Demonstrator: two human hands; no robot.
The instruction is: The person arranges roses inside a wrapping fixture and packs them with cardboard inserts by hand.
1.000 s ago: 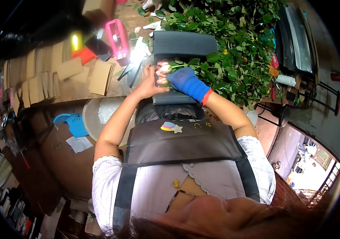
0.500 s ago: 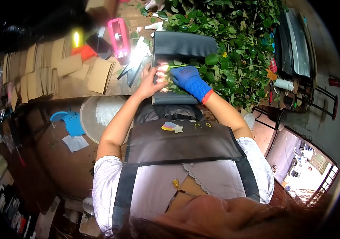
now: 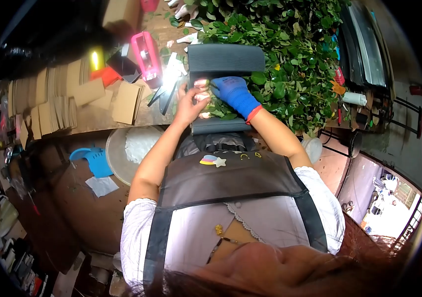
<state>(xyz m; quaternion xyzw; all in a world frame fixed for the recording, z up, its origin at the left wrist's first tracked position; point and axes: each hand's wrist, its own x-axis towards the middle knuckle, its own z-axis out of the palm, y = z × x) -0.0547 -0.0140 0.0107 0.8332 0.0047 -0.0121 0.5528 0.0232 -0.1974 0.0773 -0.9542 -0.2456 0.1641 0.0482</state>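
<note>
Several pink roses (image 3: 201,96) lie with their heads lined up in a dark ribbed holder (image 3: 226,58), between its two raised sides. My bare left hand (image 3: 189,105) is at the left of the rose heads, thumb and fingers apart, touching them. My right hand (image 3: 231,92), in a blue glove with a red cuff, rests on the stems just right of the heads. Its fingers are bent down and what they hold, if anything, is hidden. Leafy green stems (image 3: 295,64) spread to the right of the holder.
Left of the holder lie scissors (image 3: 164,97), a pink stapler-like tool (image 3: 146,57), a phone (image 3: 124,67) and cardboard pieces (image 3: 128,102). Below the table edge stand a round tub (image 3: 114,154) and a blue plastic scoop (image 3: 97,162). A white roll (image 3: 354,98) lies at the right.
My gloved right hand has shifted slightly up and left over the stems. My left hand stays beside the rose heads, its fingers lower on them. The whole view has tilted slightly.
</note>
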